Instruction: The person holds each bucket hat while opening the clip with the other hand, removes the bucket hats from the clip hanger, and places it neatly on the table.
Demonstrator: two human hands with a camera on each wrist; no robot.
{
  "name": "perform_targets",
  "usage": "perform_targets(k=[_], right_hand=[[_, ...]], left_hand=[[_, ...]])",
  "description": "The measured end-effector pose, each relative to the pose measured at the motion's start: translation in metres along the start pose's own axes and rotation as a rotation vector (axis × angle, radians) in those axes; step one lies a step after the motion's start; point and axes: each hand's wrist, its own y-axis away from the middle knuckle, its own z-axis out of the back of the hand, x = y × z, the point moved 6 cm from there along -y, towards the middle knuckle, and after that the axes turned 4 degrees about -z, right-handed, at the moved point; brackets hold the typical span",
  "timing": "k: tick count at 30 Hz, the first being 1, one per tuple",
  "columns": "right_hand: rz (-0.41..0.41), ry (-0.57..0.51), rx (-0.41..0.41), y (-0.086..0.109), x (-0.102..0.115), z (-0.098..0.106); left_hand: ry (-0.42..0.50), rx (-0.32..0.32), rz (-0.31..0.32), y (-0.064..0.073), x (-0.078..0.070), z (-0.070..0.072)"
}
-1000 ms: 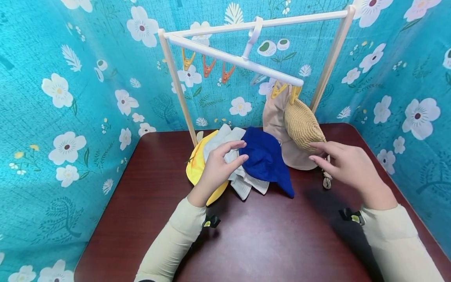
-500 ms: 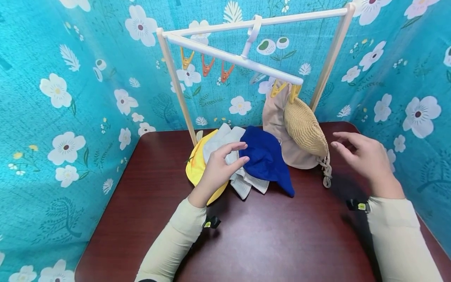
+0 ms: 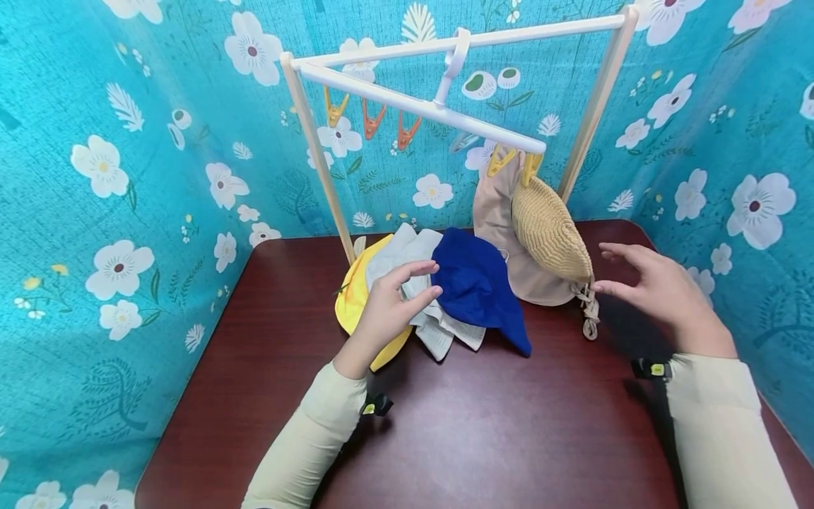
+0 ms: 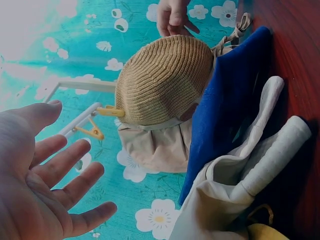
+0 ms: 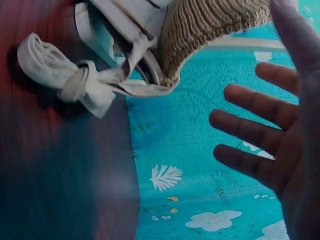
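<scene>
My left hand (image 3: pixel 394 302) hovers over the pile of hats with its fingers apart and nothing in them. Below it are a yellow hat (image 3: pixel 353 304), a pale grey hat (image 3: pixel 396 253) and a blue hat (image 3: pixel 473 279). My right hand (image 3: pixel 664 295) is beside the woven straw hat (image 3: pixel 548 230), fingers spread and holding nothing; its palm shows in the right wrist view. The straw hat hangs from a yellow clip (image 3: pixel 531 170), with a knotted cord (image 5: pixel 85 87) dangling from it. Behind it a beige hat (image 3: pixel 492 205) hangs at another yellow clip (image 3: pixel 501 162).
A white hanger bar (image 3: pixel 420 106) tilts down to the right, its hook (image 3: pixel 453 63) over the rod of a wooden stand (image 3: pixel 585 113). Yellow and orange clips (image 3: pixel 372 121) hang along its left part. Flowered blue cloth (image 3: pixel 178 177) surrounds the dark red table (image 3: pixel 483 424).
My right hand has moved right, away from the straw hat's lower edge, and its thumb and fingers have spread wider. The left hand has stayed almost in place.
</scene>
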Motion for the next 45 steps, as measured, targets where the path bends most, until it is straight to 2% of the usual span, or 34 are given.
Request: perform_targets(k=[3, 7, 15, 20, 27, 34, 45], right_hand=[[-0.033, 0.016, 0.085, -0.005, -0.004, -0.006], [-0.02, 0.061, 0.141, -0.013, -0.004, -0.017], [0.044, 0.091, 0.102, -0.02, -0.008, -0.037], [-0.007, 0.09, 0.116, -0.022, -0.01, -0.048], [-0.104, 0.049, 0.181, -0.023, -0.016, -0.06], [-0.11, -0.017, 0.182, -0.025, -0.013, -0.066], [-0.151, 0.038, 0.171, -0.024, -0.006, -0.063]], left_hand=[[0.004, 0.002, 0.009, 0.0, 0.001, 0.001], [0.005, 0.008, 0.022, 0.0, 0.003, 0.001], [-0.006, 0.009, 0.031, 0.0, 0.008, -0.002], [0.018, 0.015, 0.032, 0.0, 0.009, -0.004], [0.026, 0.018, 0.047, 0.001, 0.01, -0.004], [0.017, 0.032, 0.063, 0.001, 0.01, -0.004], [0.008, 0.04, 0.063, 0.0, 0.01, -0.004]])
